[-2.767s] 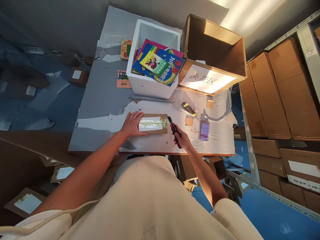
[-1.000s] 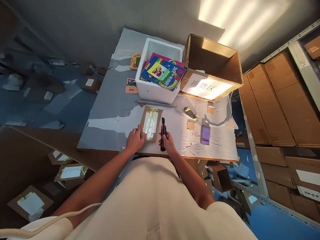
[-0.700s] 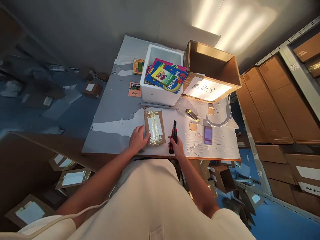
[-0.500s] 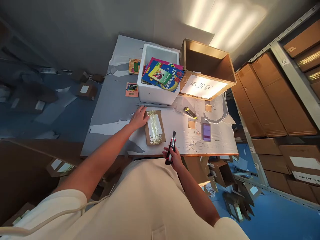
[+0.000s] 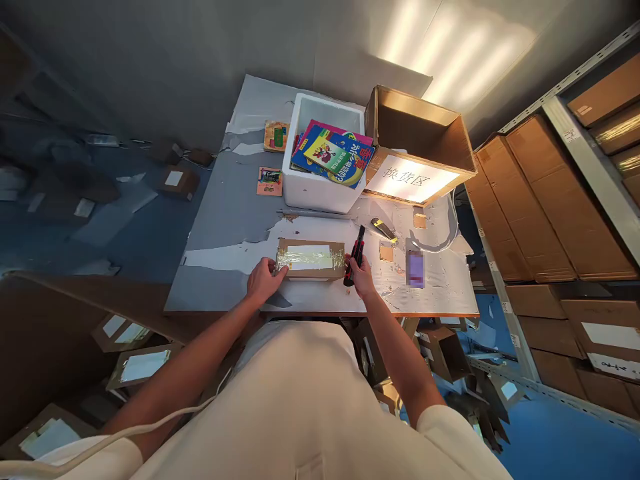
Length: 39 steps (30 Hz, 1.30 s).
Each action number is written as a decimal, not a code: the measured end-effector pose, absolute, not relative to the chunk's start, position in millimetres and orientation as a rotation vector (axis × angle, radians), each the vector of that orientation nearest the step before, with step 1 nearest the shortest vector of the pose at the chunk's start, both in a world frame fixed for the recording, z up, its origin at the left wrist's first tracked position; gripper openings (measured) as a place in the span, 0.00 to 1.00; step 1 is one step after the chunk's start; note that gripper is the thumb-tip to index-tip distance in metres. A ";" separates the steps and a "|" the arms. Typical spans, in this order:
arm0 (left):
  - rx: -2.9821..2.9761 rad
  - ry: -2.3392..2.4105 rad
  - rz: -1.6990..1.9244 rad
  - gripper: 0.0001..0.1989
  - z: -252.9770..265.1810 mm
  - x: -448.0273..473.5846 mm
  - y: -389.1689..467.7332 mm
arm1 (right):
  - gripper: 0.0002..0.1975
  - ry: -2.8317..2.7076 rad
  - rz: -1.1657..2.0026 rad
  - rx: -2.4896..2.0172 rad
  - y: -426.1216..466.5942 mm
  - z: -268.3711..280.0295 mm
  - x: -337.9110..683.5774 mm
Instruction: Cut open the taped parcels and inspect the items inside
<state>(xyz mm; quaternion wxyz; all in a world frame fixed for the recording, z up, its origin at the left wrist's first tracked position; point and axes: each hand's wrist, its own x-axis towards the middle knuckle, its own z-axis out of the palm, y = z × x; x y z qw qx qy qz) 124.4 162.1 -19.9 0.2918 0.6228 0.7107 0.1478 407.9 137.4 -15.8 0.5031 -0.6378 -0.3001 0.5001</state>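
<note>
A small taped cardboard box with a white label lies lengthwise across the table in front of me. My left hand grips its left end, thumb on the near corner. At the box's right end, my right hand is closed around a black and red utility knife with its tip pointing away from me. The fingers of that hand reach the box's right edge. Behind the box stands a white foam box holding several colourful books.
An open carton with a handwritten sign stands at the back right. A yellow and black cutter, cardboard scraps and a purple item lie to the right. Two booklets lie left of the foam box. Shelves of cartons rise at the right.
The small box has been turned from pointing away from me to lying sideways. My left hand moved down to its left end, and my right hand came up with the knife to its right end.
</note>
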 end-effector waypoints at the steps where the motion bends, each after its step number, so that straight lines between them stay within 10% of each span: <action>1: 1.734 1.896 0.479 0.25 -18.5 126.0 162.0 | 0.19 -0.813 1.190 -1.606 138.7 -14.3 413.3; 10: 2.503 1.313 0.221 0.57 -8.5 157.1 203.6 | 0.34 -1.107 1.361 -1.887 93.3 10.4 433.8; 39: 2.411 1.391 0.329 0.56 -19.9 164.1 201.5 | 0.33 -1.539 1.590 -1.860 124.0 39.6 474.8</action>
